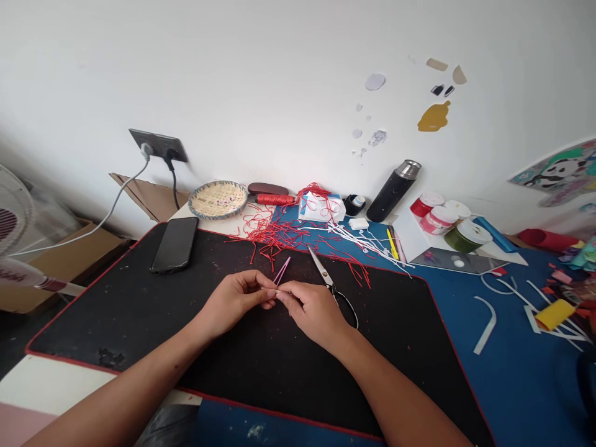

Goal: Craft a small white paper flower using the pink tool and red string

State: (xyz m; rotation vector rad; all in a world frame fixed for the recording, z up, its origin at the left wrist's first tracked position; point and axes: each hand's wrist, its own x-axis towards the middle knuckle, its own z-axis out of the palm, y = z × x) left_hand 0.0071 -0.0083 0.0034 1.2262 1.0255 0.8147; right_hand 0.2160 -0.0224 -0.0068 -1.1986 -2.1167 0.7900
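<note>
Working at a blue surface [507, 379] largely covered by a black mat [102, 323]. Showing a phone [175, 245] lying flat near the mat's far left edge, red threads [274, 234] spreading over its far edge, and white cords [363, 243] trailing away to the right of them. Keeping scissors [322, 272] lying just beside the right hand [313, 313], blades pointing toward the far edge, handle loops running under that hand's heel. Bringing the left hand [235, 300] and right hand together at mid-mat, neither spread, fingers curled and fingertips pressing closely on a white strand [269, 288]. Running that strand roughly level between both hands, crosswise to the forearms. Showing pink tweezers [282, 270] rising from just above the meeting fingertips, long axis slanting away and rightward, lower end partly hidden. Appearing slightly nearer the left hand, though too small to confirm any grip on them.
</note>
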